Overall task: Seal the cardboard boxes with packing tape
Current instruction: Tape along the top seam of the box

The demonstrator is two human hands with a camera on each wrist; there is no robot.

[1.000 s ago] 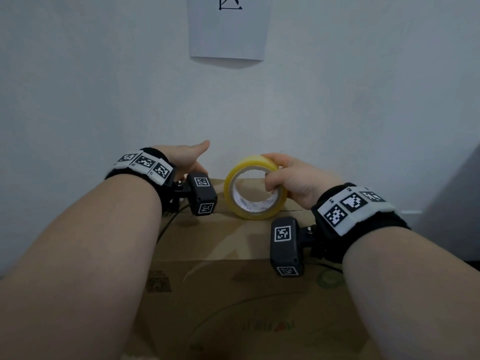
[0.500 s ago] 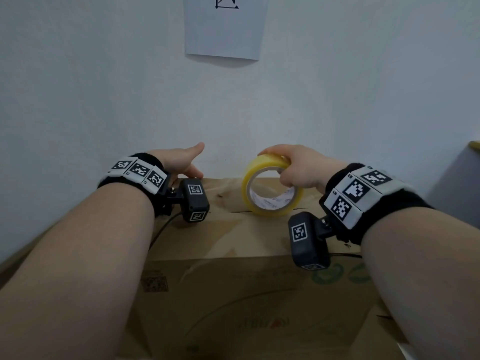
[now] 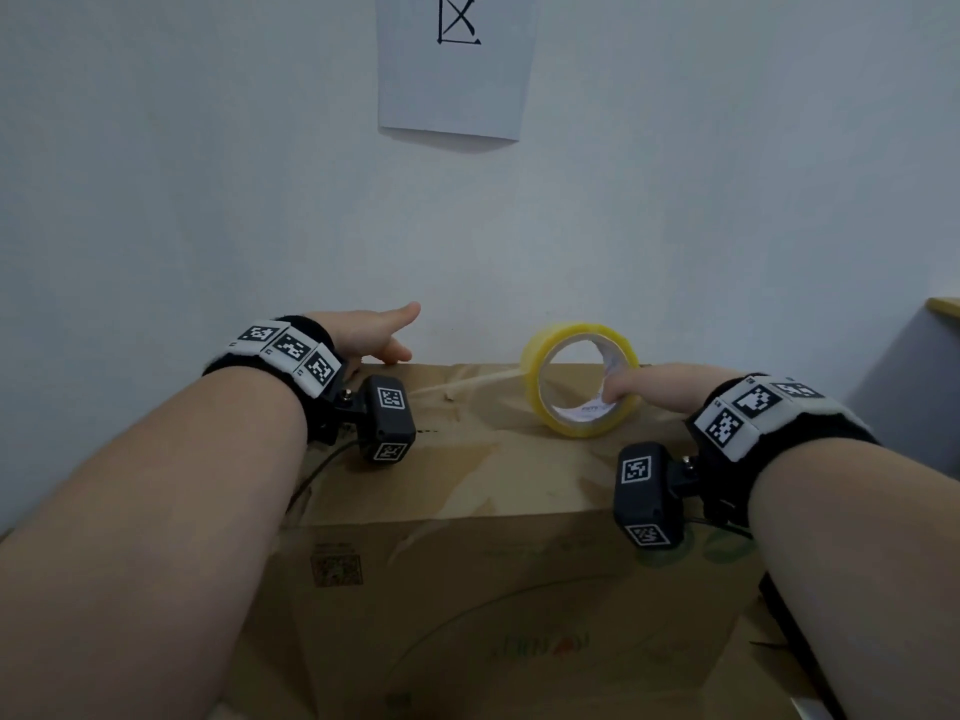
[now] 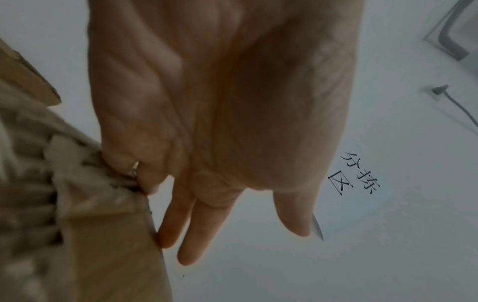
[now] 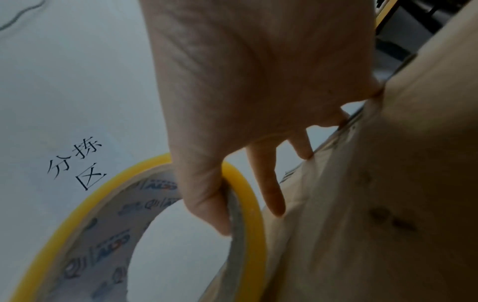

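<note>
A brown cardboard box (image 3: 493, 589) fills the lower head view, its top flaps closed. A yellow roll of packing tape (image 3: 582, 431) stands on edge on the box top, right of centre. My right hand (image 3: 618, 392) holds it with the thumb inside the core. In the right wrist view the roll's rim (image 5: 248, 204) passes between thumb and index finger, and the other fingers touch the box (image 5: 388, 204). A pale strip of tape (image 3: 467, 384) runs left from the roll along the top. My left hand (image 3: 395, 335) rests at the box's far left edge with straight fingers (image 4: 186, 245).
A white wall stands right behind the box, with a paper sheet (image 3: 457, 65) bearing black characters taped to it. A grey surface with a yellow edge (image 3: 924, 366) sits at the far right. A grey cable (image 4: 455, 102) runs along the wall.
My right hand has carried the roll to the right and down onto the box top, its grip shifting from over the rim to thumb inside the core. The left hand has stayed at the far edge.
</note>
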